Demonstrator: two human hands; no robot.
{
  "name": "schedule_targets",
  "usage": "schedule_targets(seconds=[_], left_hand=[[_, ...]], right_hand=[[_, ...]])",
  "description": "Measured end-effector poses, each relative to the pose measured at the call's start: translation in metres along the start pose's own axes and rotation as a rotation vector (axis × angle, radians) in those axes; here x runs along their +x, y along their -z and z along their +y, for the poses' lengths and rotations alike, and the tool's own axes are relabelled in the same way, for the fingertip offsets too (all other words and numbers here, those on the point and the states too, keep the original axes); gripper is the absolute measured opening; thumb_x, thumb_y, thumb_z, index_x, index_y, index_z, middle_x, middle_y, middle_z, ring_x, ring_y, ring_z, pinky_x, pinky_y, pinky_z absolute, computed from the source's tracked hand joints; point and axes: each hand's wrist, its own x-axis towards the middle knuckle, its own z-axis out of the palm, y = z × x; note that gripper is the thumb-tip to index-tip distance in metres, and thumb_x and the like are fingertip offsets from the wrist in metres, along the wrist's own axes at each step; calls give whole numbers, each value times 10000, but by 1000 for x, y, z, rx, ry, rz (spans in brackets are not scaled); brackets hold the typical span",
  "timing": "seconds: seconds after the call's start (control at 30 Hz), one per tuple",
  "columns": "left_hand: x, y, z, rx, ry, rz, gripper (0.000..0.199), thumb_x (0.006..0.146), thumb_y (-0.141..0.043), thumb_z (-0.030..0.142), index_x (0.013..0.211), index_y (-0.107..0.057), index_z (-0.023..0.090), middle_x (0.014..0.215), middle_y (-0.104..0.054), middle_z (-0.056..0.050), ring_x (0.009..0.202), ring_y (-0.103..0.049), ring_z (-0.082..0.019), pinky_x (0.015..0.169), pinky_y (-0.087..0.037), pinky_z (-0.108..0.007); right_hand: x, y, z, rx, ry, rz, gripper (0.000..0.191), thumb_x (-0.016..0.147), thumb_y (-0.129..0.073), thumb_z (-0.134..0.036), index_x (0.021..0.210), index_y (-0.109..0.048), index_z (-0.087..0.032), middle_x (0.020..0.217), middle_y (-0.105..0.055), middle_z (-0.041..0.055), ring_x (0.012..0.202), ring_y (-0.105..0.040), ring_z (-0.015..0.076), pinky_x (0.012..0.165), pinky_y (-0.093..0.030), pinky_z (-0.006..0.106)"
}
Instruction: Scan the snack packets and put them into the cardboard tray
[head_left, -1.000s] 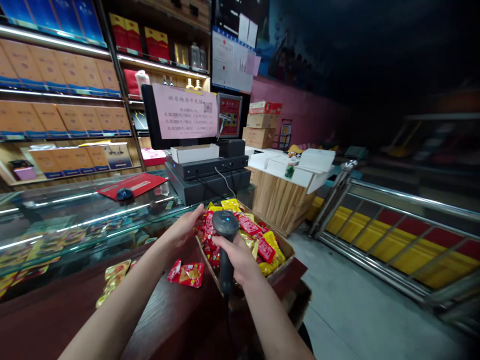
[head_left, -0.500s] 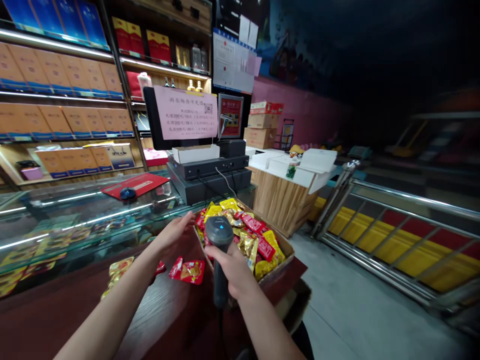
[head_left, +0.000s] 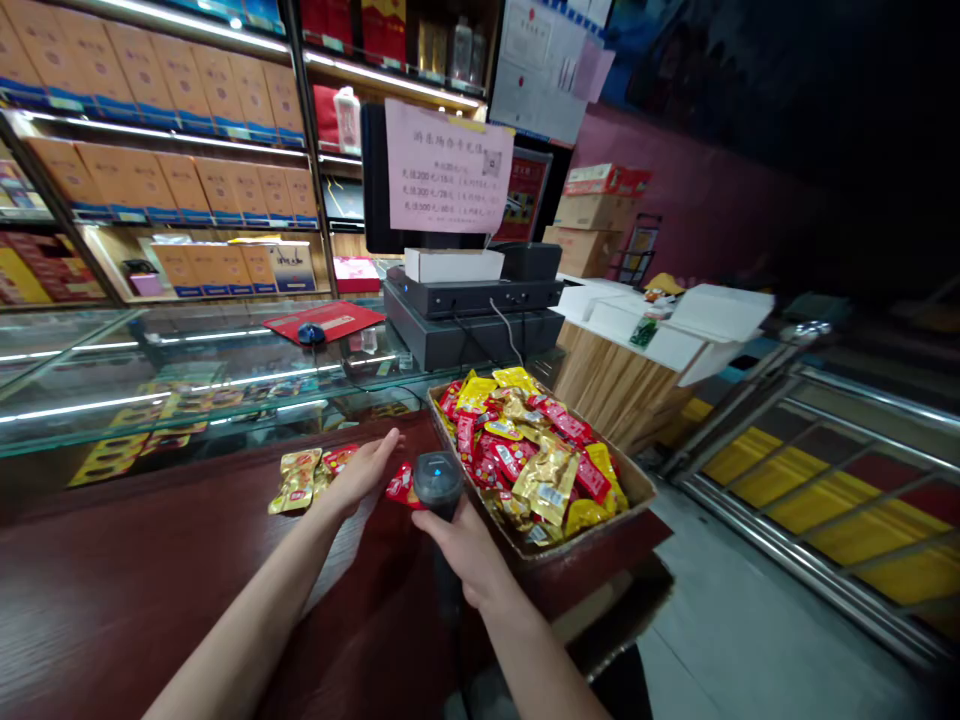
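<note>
My right hand (head_left: 466, 548) is wrapped round the grip of a dark barcode scanner (head_left: 438, 482), which it holds upright with a small blue light on top. To its left, my left hand (head_left: 367, 470) is held out with the fingers extended and nothing in it. Beyond my left wrist lie a gold snack packet (head_left: 295, 482) and another packet, partly covered by the arm. A red snack packet (head_left: 402, 485) shows between my hands, half hidden behind the scanner. Right of the scanner sits a cardboard box (head_left: 517, 548) filled with red, yellow and gold snack packets (head_left: 546, 478).
The dark red tabletop (head_left: 150, 580) meets a glass display counter (head_left: 225, 400). On the glass stand a monitor (head_left: 379, 190) with a pink notice, a cash drawer (head_left: 420, 335), and a mouse (head_left: 311, 334) on a red folder (head_left: 349, 318). A metal railing (head_left: 885, 400) runs along the right.
My view has turned left, so the surroundings appear shifted right. The scanner has moved left, away from the snack box and over the red packet. My left hand stays outstretched.
</note>
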Motion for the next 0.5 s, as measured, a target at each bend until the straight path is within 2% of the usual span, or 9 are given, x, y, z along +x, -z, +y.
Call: schedule_targets(seconds=[0.17,0.33,0.4,0.5], left_hand=[[7,3,-6,111,-66,-46,504,774,-524,585,1024,-692,180,1167,-657,-81,1112,-563,-261,923,-408,-311],[2,7,-6,294,-149,-244,297,741,-609,422,930,-723,222,1050,-705,-50,1060,-588,-261,961,-377,-313],[-1,8,-7,418,-218,-297,317,713,-632,344,1000,-710,234,1089,-689,-63,1056,-591,-266,955,-382,-319],[-4,9,-14,632,-334,-355,499,623,-688,247,1121,-663,242,1248,-594,-92,1129,-547,-287,971,-373,-336]], right_hand=[[12,6,14,-30,26,-17,380,638,-682,-251,1008,-653,-172,994,-699,38,984,-596,225,911,-401,345],[14,6,19,3,19,-18,394,652,-677,-258,1038,-655,-178,1041,-695,44,1030,-599,229,940,-403,353],[14,5,19,21,10,-19,394,645,-683,-249,1031,-659,-176,1038,-696,46,1029,-604,230,944,-406,355],[13,2,17,71,7,-9,423,633,-692,-239,1048,-648,-170,1029,-698,53,1013,-611,231,931,-422,359]])
